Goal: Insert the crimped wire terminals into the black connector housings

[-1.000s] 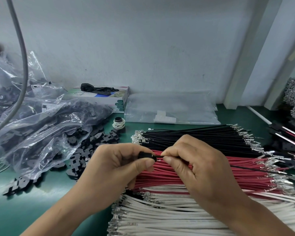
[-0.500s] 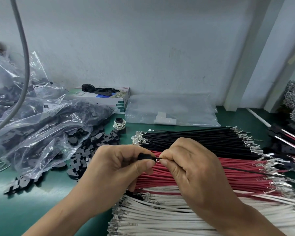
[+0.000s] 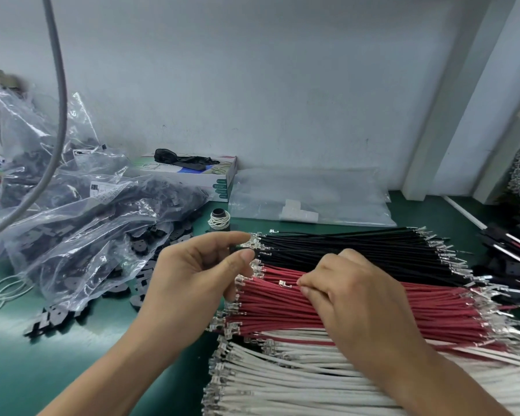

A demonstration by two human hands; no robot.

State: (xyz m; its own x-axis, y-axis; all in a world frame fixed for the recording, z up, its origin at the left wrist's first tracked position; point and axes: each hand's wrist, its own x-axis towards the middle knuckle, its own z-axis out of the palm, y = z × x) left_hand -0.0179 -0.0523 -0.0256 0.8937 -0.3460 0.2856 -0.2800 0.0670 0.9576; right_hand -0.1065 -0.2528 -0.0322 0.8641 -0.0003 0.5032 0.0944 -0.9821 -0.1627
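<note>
Right hand [image 3: 351, 292] at centre frame, thumb and forefinger pinched on a red wire [image 3: 291, 284], its silver crimped terminal [image 3: 284, 284] poking out to the left just past the fingertips. The other fingers curl in over the red bundle [image 3: 373, 307]. Left hand [image 3: 192, 271], a little left of centre, is loose: forefinger stretched toward the black wires' terminals, thumb just under it, a gap between them. Whether it holds a housing in the palm, cannot tell. The two hands are apart, the terminal between them.

Under the hands, three bands of wire across the lower right: black wires [image 3: 357, 250] at the back, red in the middle, white wires [image 3: 297, 379] nearest. Black connector housings [image 3: 150, 244] spill from clear plastic bags [image 3: 81, 223] at left onto the green table [image 3: 27, 370]. Behind, a small spool [image 3: 219, 219], a flat box [image 3: 198, 172] against the wall, a clear flat bag [image 3: 309, 196]. Grey cable [image 3: 61, 100] hangs down in the upper left.
</note>
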